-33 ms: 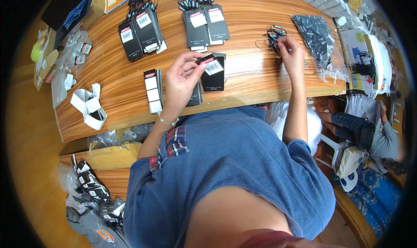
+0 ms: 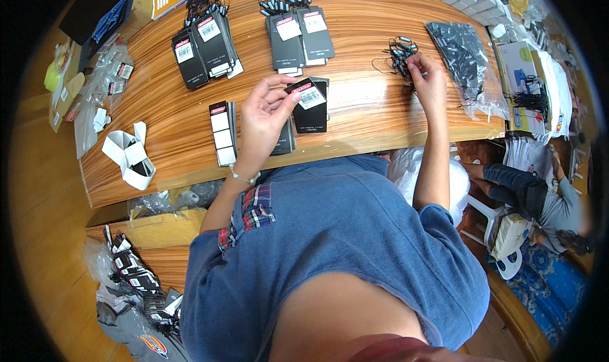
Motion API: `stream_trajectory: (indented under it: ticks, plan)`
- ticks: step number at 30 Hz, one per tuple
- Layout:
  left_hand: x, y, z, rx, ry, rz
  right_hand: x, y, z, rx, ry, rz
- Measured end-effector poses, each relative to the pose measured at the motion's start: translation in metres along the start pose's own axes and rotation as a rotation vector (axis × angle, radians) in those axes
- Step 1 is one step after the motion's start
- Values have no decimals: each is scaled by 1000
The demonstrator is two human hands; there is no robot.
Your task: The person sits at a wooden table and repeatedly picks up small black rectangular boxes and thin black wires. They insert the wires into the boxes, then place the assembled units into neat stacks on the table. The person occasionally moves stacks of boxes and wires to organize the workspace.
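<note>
By the left grip (image 2: 269, 105), a black tag (image 2: 311, 98) with a pink-red band and a white barcode label is being grasped between thumb and fingers. The tag is being tilted at its labelled end over the near half of the striped wooden surface (image 2: 361, 114); whether its lower end is resting on the cards beneath cannot be told. By the right grip (image 2: 428, 79), thumb and fingertips are being pinched together at the edge of a tangle of black cords (image 2: 401, 48) with small pale clips; whether a strand is being grasped cannot be told.

Just below the left grip, more dark tags (image 2: 285, 143) are being partly covered by the wrist. To their left, a fanned stack of labelled tags (image 2: 222, 137) is lying near the edge. Farther in, two corded tag bundles (image 2: 212, 41) (image 2: 290, 45) are being set apart by a strip of bare wood, their cords pointing away from the wearer. Right of the tangle, a clear plastic bag (image 2: 458, 54) is being filled out by dark cords. At the far left, a curled white label strip (image 2: 127, 152) is lying. Beyond the surface, at the right, a person (image 2: 555, 200) in grey is being seen.
</note>
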State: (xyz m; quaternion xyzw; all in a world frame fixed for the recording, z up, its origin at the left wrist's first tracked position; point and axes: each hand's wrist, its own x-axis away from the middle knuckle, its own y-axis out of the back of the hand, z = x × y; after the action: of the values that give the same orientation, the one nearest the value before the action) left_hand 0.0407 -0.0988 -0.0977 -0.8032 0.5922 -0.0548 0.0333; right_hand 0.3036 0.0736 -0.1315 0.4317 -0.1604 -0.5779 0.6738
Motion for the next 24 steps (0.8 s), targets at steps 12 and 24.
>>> stream_trajectory:
  ticks: [12, 24]
  plan:
    - [-4, -11, -8, 26, 55, 99, 4, -11, -13, 90, 26, -61]
    - [-39, -30, -44, -184, -225, 440, -3, 62, 67, -641, -33, 79]
